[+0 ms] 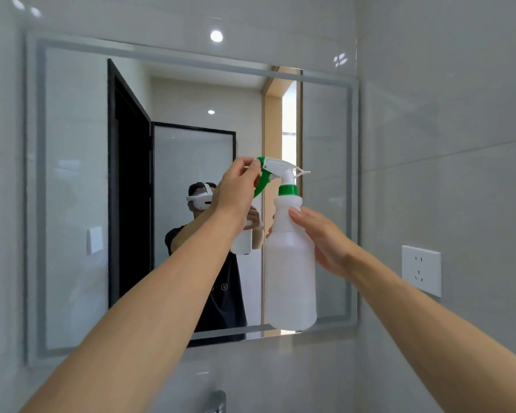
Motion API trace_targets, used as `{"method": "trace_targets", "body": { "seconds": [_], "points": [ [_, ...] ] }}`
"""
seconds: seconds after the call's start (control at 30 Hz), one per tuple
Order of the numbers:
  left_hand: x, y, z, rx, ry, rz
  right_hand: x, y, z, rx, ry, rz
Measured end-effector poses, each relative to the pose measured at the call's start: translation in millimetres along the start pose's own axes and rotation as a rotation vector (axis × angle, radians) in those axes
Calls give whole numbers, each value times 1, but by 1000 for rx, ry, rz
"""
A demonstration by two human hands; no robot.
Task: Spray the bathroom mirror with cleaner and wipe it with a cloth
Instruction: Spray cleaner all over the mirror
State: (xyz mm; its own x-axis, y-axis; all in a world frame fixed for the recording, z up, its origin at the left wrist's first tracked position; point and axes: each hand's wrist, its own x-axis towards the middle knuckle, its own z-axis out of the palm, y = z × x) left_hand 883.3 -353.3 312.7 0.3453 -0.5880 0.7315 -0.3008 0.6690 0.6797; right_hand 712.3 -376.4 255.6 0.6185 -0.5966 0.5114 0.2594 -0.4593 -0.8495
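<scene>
In front of the mirror (72, 189), we are gripping the upright spray bottle (289, 272) with our right hand (319, 239), while our left hand (236, 189) is pinching its green nozzle (261, 161).

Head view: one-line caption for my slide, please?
Right hand holds the spray bottle before the mirror while left hand pinches its nozzle.

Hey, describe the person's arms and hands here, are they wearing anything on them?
Both forearms are bare up to the frame's edge: no sleeves, gloves, watch or bracelets show. No rings are visible on the left hand or the right hand. The mirror reflection suggests a dark short-sleeved shirt.
</scene>
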Motion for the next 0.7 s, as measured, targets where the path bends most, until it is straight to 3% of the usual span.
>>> {"method": "trace_targets", "body": {
  "seconds": [0.17, 0.47, 0.7],
  "points": [
    [-2, 9, -12, -90, -14, -1, 4, 0, 5, 36, -77, -15],
    [0, 8, -34, 205, -73, 174, 16, 18, 18, 156, -153, -8],
    [1, 8, -40, 207, -74, 162, 22, 28, 24, 126, -199, -18]
  ]
}}
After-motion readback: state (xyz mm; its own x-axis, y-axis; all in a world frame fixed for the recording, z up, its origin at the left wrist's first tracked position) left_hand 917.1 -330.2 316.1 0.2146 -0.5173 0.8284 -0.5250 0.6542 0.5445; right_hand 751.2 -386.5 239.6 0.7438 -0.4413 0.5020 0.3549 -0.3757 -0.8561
